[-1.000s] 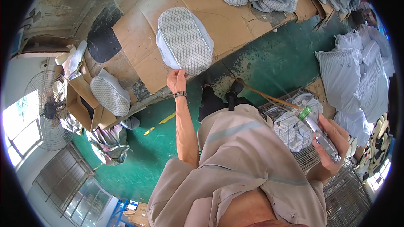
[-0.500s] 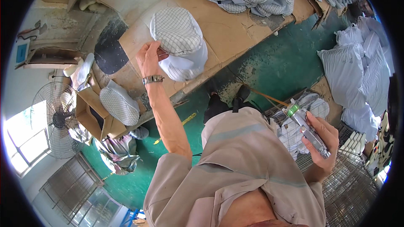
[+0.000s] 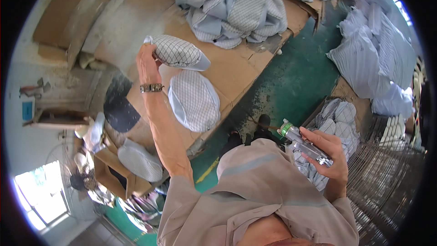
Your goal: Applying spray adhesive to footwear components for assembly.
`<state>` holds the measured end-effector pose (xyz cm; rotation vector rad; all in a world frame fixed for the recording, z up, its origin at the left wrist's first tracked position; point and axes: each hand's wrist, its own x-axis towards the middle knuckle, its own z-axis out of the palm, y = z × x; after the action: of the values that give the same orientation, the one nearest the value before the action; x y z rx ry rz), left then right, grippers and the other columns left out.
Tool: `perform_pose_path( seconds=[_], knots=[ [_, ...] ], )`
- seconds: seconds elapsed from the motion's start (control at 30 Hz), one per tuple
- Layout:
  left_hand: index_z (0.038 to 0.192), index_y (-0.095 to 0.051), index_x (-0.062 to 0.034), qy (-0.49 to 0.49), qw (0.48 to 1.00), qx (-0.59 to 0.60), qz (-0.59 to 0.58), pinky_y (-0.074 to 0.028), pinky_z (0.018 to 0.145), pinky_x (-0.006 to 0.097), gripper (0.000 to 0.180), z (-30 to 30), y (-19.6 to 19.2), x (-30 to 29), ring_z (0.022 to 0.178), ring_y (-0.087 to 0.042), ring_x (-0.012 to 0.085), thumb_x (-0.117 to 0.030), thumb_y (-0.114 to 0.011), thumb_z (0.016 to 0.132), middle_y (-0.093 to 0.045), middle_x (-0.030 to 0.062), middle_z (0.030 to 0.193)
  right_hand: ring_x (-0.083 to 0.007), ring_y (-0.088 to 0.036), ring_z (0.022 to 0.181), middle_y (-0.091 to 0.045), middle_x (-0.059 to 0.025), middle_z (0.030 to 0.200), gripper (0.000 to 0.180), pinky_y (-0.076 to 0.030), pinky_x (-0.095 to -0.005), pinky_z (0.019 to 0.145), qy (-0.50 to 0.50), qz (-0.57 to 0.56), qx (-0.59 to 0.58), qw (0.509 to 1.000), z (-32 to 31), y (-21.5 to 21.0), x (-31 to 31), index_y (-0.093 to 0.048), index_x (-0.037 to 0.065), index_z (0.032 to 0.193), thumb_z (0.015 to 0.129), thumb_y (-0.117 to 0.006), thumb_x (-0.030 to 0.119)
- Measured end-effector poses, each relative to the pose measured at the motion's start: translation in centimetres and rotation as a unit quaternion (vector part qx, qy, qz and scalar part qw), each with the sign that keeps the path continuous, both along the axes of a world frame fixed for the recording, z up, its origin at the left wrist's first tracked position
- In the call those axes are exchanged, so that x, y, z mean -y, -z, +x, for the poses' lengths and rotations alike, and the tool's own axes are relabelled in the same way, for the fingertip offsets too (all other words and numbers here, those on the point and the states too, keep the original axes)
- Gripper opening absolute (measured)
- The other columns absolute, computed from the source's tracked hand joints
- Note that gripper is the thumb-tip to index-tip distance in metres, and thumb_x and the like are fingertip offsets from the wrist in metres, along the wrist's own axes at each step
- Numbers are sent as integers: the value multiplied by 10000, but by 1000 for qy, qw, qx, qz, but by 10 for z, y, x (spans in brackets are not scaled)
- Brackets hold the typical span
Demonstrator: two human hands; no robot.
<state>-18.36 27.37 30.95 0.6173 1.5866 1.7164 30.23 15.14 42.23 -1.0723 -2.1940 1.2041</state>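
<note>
Pad (image 3: 178,52) over the cardboard (image 3: 243,74), pinched at one end by the left hand (image 3: 148,60) — the right hand (image 3: 328,151) is wrapped round the tool (image 3: 299,141), so I fear a weak one-ended hold could drop it onto the second pad (image 3: 195,102).

Left hand (image 3: 147,62) and right hand (image 3: 331,151) both grip, left arm (image 3: 160,120) stretched forward, right arm (image 3: 336,190) bent.

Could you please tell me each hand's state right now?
Left hand: closed, holding a grid-patterned fabric piece.
Right hand: closed, holding a green-ringed silver tool.
</note>
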Motion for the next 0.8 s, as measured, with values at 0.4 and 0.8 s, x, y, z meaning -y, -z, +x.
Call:
perform_pose_path(
  seconds=[0.4,0.8],
  knots=[
    [892,-631,-25,146,973,-79,159,-506,622,295,164,73,-18,-205,710,-549,131,-179,-578,871,-550,27,775,-326,-670,823,-691,-162,971,728,-523,-373,718,145,-9,43,989,16,7,37,-601,12,1355,648,-759,-61],
    [1307,-591,17,15,933,-342,-112,-419,1091,472,562,85,242,-120,1242,-557,420,-362,-686,904,-600,271,1323,-323,-679,790,-679,-180,931,625,-520,-352,698,92,-28,48,994,11,22,-2,-625,-17,1314,706,-762,-56]
  ],
)
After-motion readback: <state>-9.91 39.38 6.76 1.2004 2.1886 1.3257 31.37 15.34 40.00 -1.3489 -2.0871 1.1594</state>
